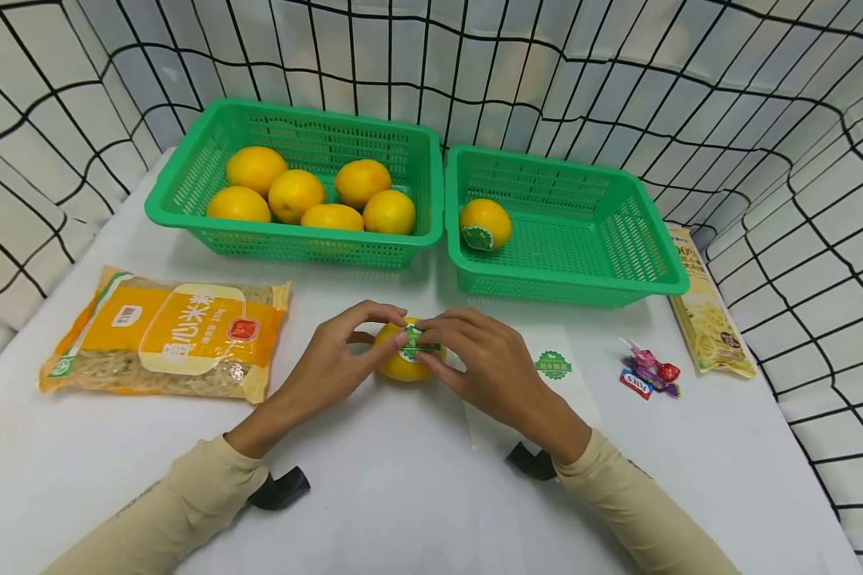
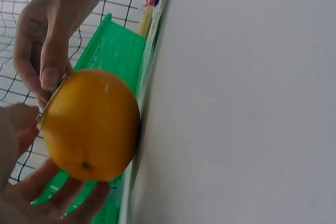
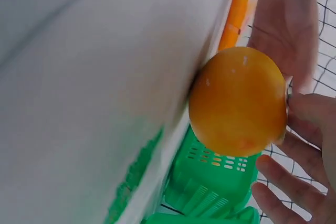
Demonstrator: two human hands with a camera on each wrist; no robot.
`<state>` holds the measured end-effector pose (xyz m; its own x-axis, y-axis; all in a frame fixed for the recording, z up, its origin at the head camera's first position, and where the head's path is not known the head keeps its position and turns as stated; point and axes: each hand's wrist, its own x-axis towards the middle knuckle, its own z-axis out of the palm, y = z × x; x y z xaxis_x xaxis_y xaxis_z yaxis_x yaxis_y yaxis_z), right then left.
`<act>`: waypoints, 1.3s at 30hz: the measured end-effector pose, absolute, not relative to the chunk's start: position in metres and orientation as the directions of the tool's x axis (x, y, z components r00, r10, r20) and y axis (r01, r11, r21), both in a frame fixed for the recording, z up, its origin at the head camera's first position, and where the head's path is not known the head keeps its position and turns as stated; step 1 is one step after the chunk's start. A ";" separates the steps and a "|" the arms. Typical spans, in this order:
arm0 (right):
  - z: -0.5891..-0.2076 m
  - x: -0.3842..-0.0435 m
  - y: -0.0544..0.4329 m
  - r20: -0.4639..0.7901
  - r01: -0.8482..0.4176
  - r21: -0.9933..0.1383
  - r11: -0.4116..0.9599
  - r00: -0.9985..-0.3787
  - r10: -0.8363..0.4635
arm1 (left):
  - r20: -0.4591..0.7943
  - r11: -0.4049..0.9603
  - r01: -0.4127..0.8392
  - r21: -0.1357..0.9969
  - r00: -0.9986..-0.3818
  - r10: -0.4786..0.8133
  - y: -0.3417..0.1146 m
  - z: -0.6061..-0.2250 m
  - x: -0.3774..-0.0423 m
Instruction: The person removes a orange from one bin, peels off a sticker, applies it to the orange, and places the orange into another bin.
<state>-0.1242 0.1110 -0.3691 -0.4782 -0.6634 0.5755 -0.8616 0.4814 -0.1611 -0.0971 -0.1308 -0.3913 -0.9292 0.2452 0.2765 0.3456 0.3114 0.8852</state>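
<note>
Near the middle of the frame, both grips are narrow: the left grip (image 1: 341,347) and the right grip (image 1: 496,359) each seem to pinch an edge of the green-and-white sticker (image 1: 411,342) between thumb and fingertips. It lies against the top of the lemon (image 1: 398,370), which rests on the table (image 1: 403,479); how much of it adheres is hidden by the fingers.

The step looks like fixing the sticker on. On such a curve, it would go best to press its centre first, then smooth outward with both thumbs, using the spare fingers to stop the lemon rolling. Lifting away gently should keep the edges from peeling.

At right of centre, the sheet (image 1: 578,403) lies partly beneath the right forearm, so that arm had best avoid dragging it. Beyond, upper right of centre, the right basket (image 1: 571,289) holds one stickered lemon (image 1: 491,216).
</note>
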 end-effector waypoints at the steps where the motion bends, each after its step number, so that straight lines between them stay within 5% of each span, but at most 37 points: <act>1: -0.368 -0.125 0.112 0.574 -0.860 -0.178 0.478 -0.486 -0.659 | 0.271 0.308 0.336 0.890 -0.933 0.236 -0.129 -0.392 -0.098; 10: -0.367 -0.136 0.122 0.465 -0.769 -0.467 0.437 -0.633 -0.618 | 0.116 0.222 0.167 0.960 -0.967 0.229 -0.127 -0.391 -0.099; 20: -0.373 -0.142 0.126 0.293 -0.584 -0.743 0.327 -0.723 -0.626 | 0.119 0.228 0.174 0.958 -0.964 0.237 -0.129 -0.394 -0.100; 39: -0.379 -0.140 0.120 0.224 -0.537 -0.762 0.362 -0.743 -0.631 | 0.143 0.279 0.236 0.931 -0.937 0.317 -0.134 -0.395 -0.100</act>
<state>-0.1396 0.1195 -0.3785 -0.7429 -0.6307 0.2244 -0.5374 0.3619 -0.7617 -0.0996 -0.1343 -0.3945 -0.9374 0.3175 0.1430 0.2363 0.2785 0.9309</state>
